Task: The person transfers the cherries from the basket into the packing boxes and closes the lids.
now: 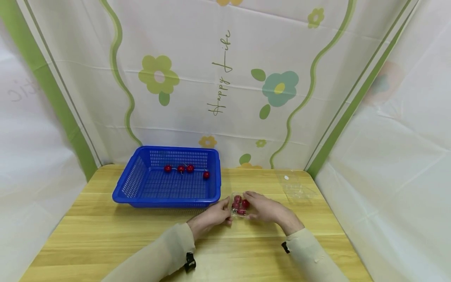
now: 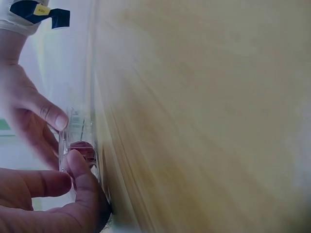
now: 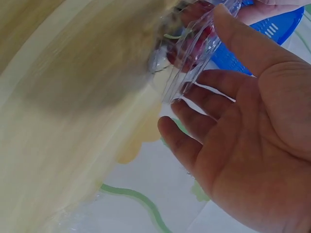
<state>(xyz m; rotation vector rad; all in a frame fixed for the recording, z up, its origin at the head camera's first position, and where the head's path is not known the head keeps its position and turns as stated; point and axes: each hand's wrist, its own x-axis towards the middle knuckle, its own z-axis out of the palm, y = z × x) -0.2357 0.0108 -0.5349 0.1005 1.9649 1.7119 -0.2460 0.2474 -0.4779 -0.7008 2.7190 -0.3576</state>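
A small clear plastic box (image 1: 233, 194) with several red cherries (image 1: 241, 211) in it lies on the wooden table, right of the blue basket. At its left edge my left hand (image 1: 215, 213) pinches the box with thumb and forefinger (image 2: 81, 177). My right hand (image 1: 266, 209) spans the right side, its thumb (image 3: 243, 41) on the near corner and fingertips at the far one. The ring and little fingers (image 3: 180, 141) stand off the plastic. In the right wrist view, cherries (image 3: 194, 14) and a green stem show through the wall.
The blue basket (image 1: 166, 205) stands at the back left, with several cherries (image 1: 181, 168) on its floor. Another clear plastic box (image 1: 299, 192) lies at the back right. A patterned white curtain (image 1: 190, 117) rises behind the table (image 1: 243, 254), with white sheets at both sides.
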